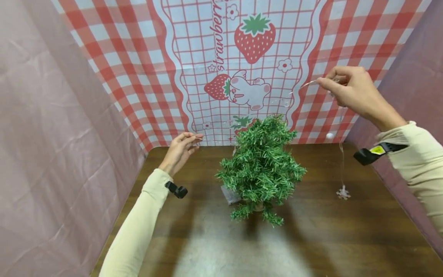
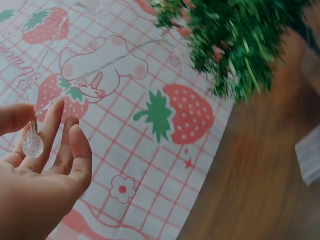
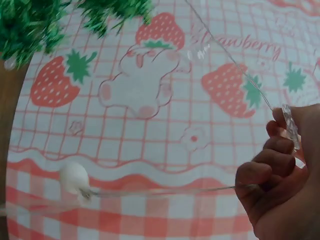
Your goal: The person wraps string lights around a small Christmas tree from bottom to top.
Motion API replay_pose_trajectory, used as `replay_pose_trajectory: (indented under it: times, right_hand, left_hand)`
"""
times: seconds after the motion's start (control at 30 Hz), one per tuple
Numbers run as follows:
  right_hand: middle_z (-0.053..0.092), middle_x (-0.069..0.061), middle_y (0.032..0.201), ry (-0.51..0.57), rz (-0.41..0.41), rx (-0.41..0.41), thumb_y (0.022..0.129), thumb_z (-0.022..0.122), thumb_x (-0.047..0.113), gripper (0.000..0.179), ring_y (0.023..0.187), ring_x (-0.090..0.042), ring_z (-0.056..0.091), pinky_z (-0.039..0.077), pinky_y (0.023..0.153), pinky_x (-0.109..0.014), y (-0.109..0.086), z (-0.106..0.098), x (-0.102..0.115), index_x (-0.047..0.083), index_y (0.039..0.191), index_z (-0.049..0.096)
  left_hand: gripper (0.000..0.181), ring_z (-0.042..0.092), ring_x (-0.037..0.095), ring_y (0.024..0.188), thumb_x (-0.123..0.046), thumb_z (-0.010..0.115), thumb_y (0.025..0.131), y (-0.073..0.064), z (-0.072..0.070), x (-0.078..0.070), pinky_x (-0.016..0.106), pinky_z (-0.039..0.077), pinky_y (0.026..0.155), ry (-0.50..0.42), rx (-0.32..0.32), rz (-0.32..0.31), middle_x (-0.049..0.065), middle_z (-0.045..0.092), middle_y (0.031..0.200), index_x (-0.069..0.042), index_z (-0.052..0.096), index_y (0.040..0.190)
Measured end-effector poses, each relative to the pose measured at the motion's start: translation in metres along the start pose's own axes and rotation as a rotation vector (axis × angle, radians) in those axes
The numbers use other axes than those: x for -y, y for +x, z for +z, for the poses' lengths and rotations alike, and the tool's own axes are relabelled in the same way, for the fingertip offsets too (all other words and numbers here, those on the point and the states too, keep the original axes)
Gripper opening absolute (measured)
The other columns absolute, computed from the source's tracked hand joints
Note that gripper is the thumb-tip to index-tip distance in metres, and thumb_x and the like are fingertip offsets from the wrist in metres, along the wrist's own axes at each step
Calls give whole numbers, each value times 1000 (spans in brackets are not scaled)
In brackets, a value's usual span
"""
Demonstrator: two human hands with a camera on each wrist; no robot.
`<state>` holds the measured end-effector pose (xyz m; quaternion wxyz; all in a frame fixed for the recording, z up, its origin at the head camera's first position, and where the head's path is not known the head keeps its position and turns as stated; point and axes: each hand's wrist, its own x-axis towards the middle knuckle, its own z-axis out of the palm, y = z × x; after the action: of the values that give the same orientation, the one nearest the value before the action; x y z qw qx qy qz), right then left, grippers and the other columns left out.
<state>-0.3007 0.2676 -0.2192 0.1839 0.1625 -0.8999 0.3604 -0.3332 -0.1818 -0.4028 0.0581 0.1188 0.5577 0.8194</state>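
A small green artificial tree (image 1: 264, 161) stands on the brown table. Left of it, my left hand (image 1: 180, 152) pinches the thin wire of a string of lights between thumb and finger; a clear round bulb (image 2: 33, 145) hangs just below that pinch. Raised to the right of the tree, my right hand (image 1: 354, 92) grips the same kind of wire (image 1: 309, 83), with a clear plastic piece (image 3: 290, 127) at its fingertips. From this hand dangle a white ball (image 1: 330, 135) and a clear snowflake (image 1: 343, 193). The wire's middle stretch, behind the treetop, is hard to make out.
A greyish flat item (image 1: 230, 195) lies on the table (image 1: 207, 242) at the tree's left base. Behind hangs a red and white checked strawberry cloth (image 1: 194, 46). Pink curtains (image 1: 65, 127) close off both sides.
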Motion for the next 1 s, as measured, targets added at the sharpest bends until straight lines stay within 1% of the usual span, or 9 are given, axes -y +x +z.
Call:
replay_pose_trajectory:
  times: [0.1, 0.17, 0.27, 0.33, 0.43, 0.57, 0.63, 0.77, 1.0]
  right_hand:
    - [45, -12, 46, 2, -50, -44, 86, 57, 36, 26, 35, -19, 35, 26, 33, -31, -4, -1, 23, 10, 86, 59]
    - [45, -11, 45, -10, -86, -49, 86, 58, 33, 23, 35, -17, 35, 25, 32, -30, -6, -2, 35, 10, 85, 59]
    - [44, -9, 46, -50, -135, -53, 86, 59, 31, 20, 36, -15, 33, 24, 33, -30, -7, -3, 47, 12, 82, 60]
    - [43, -8, 47, -91, -173, -67, 86, 59, 31, 18, 37, -14, 31, 23, 34, -29, -8, -3, 54, 14, 81, 61]
    - [42, -7, 47, -135, -225, -104, 86, 59, 31, 17, 37, -14, 30, 23, 35, -28, -12, -2, 68, 15, 81, 61]
    - [39, -5, 45, -144, -274, -139, 86, 59, 30, 16, 36, -13, 29, 23, 35, -27, -17, -2, 86, 15, 82, 63]
    - [37, -4, 43, -143, -289, -146, 85, 60, 29, 15, 35, -12, 28, 23, 36, -26, -19, -3, 93, 15, 82, 64]
    - [34, -3, 43, -186, -328, -138, 85, 62, 27, 12, 35, -10, 25, 21, 37, -26, -26, -7, 104, 16, 84, 66]
    - [53, 2, 65, -262, -317, -62, 83, 64, 25, 7, 54, -9, 37, 27, 50, -24, -37, -18, 121, 19, 86, 67]
  left_hand:
    - [9, 44, 31, 118, -12, 48, 93, 0, 0, 1, 38, 41, 90, -79, 24, 2, 20, 50, 125, -5, 46, 97]
    - [7, 42, 34, 118, -12, 48, 93, 0, -2, 3, 39, 40, 90, -118, 33, 5, 19, 53, 120, -6, 47, 96]
    - [5, 46, 34, 113, -13, 48, 92, 0, -7, 6, 42, 36, 93, -163, 44, 10, 16, 58, 111, -8, 49, 95]
    - [6, 49, 32, 110, -13, 48, 92, -1, -10, 9, 44, 34, 95, -179, 47, 11, 13, 60, 106, -8, 49, 95]
    - [7, 49, 33, 111, -15, 48, 92, -1, -15, 14, 42, 36, 95, -189, 54, 2, 12, 61, 104, -9, 50, 96]
    - [7, 44, 36, 116, -15, 48, 92, -2, -16, 17, 37, 40, 90, -193, 63, -6, 12, 60, 105, -10, 50, 95]
    - [8, 44, 36, 116, -15, 48, 92, -3, -15, 17, 37, 40, 89, -199, 68, -5, 12, 60, 104, -8, 48, 96]
    - [9, 47, 33, 112, -15, 48, 92, -6, -15, 16, 35, 41, 87, -201, 82, -17, 11, 59, 105, -8, 48, 98]
    - [5, 50, 29, 109, -14, 45, 94, -14, -22, 17, 35, 41, 87, -186, 112, -52, 10, 60, 104, -11, 49, 94]
